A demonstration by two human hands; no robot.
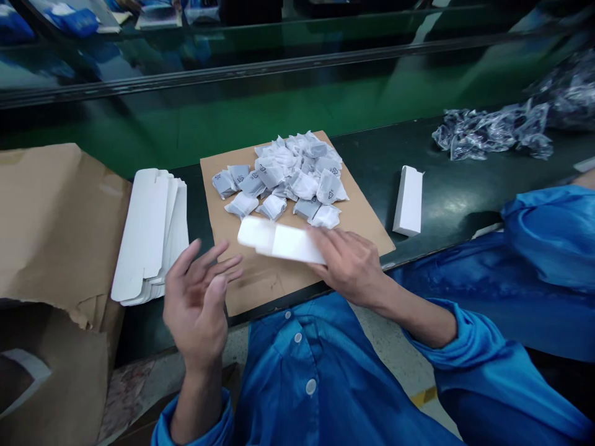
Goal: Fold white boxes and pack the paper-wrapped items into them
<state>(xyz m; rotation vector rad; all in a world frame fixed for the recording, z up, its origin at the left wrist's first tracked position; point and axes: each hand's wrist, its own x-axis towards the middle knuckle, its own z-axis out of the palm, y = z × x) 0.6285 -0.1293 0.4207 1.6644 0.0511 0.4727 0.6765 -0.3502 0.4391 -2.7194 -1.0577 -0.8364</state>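
My right hand (349, 263) grips a long white carton box (279, 240) by one end, holding it level over a brown cardboard sheet (362, 217). My left hand (198, 297) hovers just left of the box with fingers spread, palm turned up, holding nothing. Behind the box lies a heap of several small white sachets (290, 176) on the cardboard sheet. A stack of flat unfolded white cartons (151, 232) rests to the left of my left hand.
A folded white box (409, 199) lies on the dark table to the right. Crumpled clear plastic wrappers (497, 130) pile at the far right. Brown paper (51, 217) covers a box on the left. A green conveyor belt (279, 118) runs behind.
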